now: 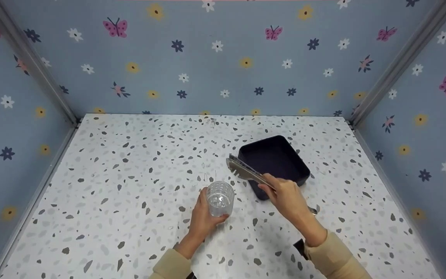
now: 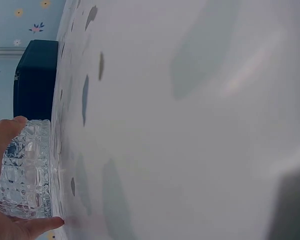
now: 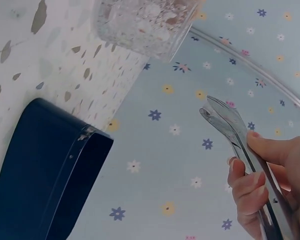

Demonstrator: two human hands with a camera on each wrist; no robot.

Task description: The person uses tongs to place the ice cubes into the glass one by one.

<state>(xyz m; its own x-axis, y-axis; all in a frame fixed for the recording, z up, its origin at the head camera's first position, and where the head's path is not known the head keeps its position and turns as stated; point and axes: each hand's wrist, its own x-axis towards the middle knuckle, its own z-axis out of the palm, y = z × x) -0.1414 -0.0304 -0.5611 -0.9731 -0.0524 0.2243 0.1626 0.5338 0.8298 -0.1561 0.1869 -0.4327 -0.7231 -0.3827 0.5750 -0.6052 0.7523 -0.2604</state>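
Note:
A clear, patterned drinking glass (image 1: 220, 198) stands upright on the speckled table, and my left hand (image 1: 201, 221) grips it round the side. In the left wrist view, the thumb and fingers span the glass (image 2: 27, 170), whose base meets the tabletop. My right hand (image 1: 289, 197) holds metal tongs (image 1: 248, 172) by their arms, the two tips nearly together with nothing seen between them. Those tips hover above the near-left edge of a dark navy square box (image 1: 275, 157), left of its opening. The right wrist view shows fingers wrapped around the tongs (image 3: 245, 145), raised off the table.
The box lies right of the glass with a gap between them. Blue patterned panels (image 1: 215, 66) rise at the back and both sides of the white speckled table (image 1: 130, 162). Grey metal strips (image 1: 33, 66) run along the corners.

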